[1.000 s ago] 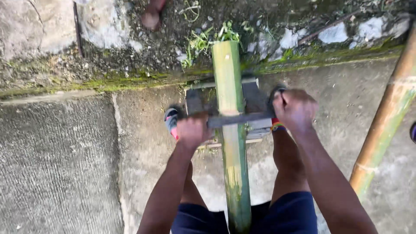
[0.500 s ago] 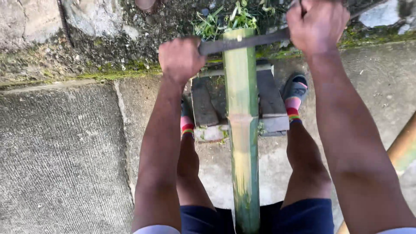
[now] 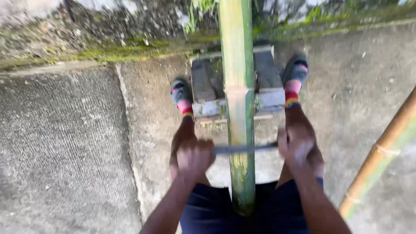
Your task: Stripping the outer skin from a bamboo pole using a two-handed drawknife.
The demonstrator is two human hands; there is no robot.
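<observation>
Concrete paving is lying under both hands, mossy edge beyond.
Left hand and right hand are fisting a blade's ends (probably handles) across the stiff, likely heavy bamboo pole between them.

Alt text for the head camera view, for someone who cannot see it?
Both hands, left hand and right hand, grip a dark blade laid across a green bamboo pole resting on concrete blocks between the person's feet.

Soft, even daylight with no hard shadows or glare; motion blur smears the whole view (worst along the top edge).
</observation>
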